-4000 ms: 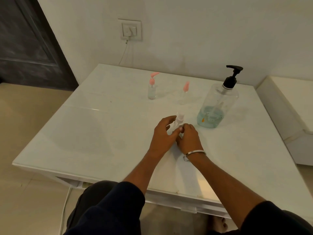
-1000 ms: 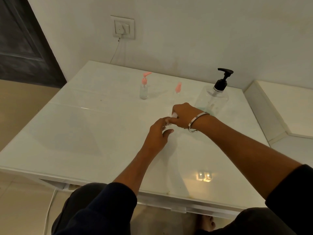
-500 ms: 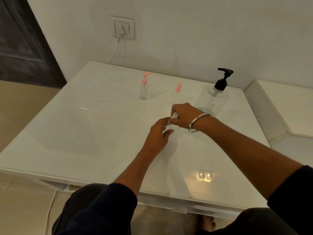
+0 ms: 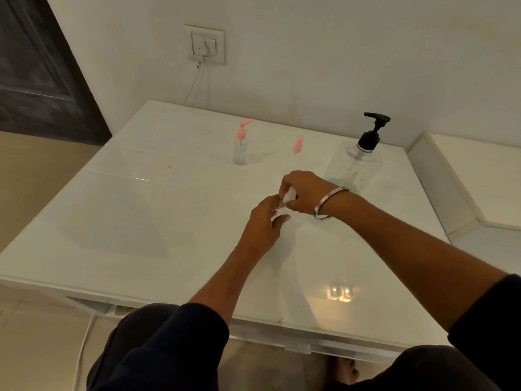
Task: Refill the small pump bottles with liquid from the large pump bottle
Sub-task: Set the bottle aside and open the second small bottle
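Observation:
A small clear bottle with a white pump top [image 4: 289, 195] stands mid-table, mostly hidden by my hands. My left hand [image 4: 263, 221] grips its body from the near side, while my right hand [image 4: 304, 194], wearing a metal bangle, curls over the white top. The large clear pump bottle [image 4: 355, 165] with a black pump and a little blue liquid at the bottom stands just behind my right wrist. Two small clear bottles with pink pumps stand further back: one [image 4: 241, 149] at left and another [image 4: 297, 145] behind my hands.
The white glossy table [image 4: 141, 215] sits against a wall with a switch plate [image 4: 205, 46] and a hanging cable. A white ledge [image 4: 473, 179] adjoins at right. My knees are under the near edge; a dark door is at far left.
Since four seconds ago my right hand has come up from beside the small bottle and closed over its white top. Over the last second both hands have stayed nearly still.

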